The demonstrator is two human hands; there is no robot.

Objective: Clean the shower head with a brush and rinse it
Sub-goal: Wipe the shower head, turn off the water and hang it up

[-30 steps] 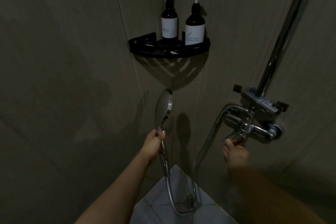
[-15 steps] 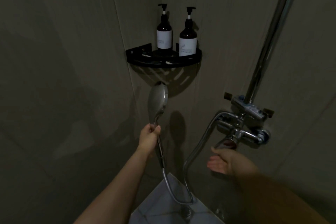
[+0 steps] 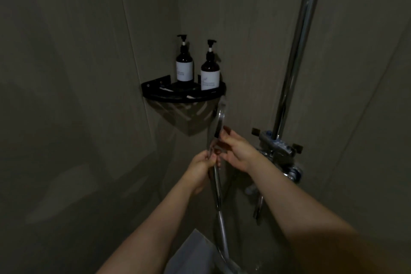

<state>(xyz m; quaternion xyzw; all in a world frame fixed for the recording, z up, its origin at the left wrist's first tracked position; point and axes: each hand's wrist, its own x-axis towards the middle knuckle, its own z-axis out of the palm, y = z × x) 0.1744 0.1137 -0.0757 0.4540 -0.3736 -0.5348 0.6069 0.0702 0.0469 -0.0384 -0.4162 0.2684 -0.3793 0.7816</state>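
Left hand (image 3: 201, 168) grips shower head (image 3: 219, 120) handle, right hand (image 3: 236, 151) fingers curled on face — no brush visible; rinse stage likely.

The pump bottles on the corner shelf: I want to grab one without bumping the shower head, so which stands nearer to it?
The right-hand pump bottle, just above the shower head.

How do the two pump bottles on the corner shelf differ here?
The left bottle stands farther back in the corner, its pump top higher in frame; the right bottle stands nearer the black shelf's front rim, looking larger. Both are dark, upright, with white labels and black pumps.
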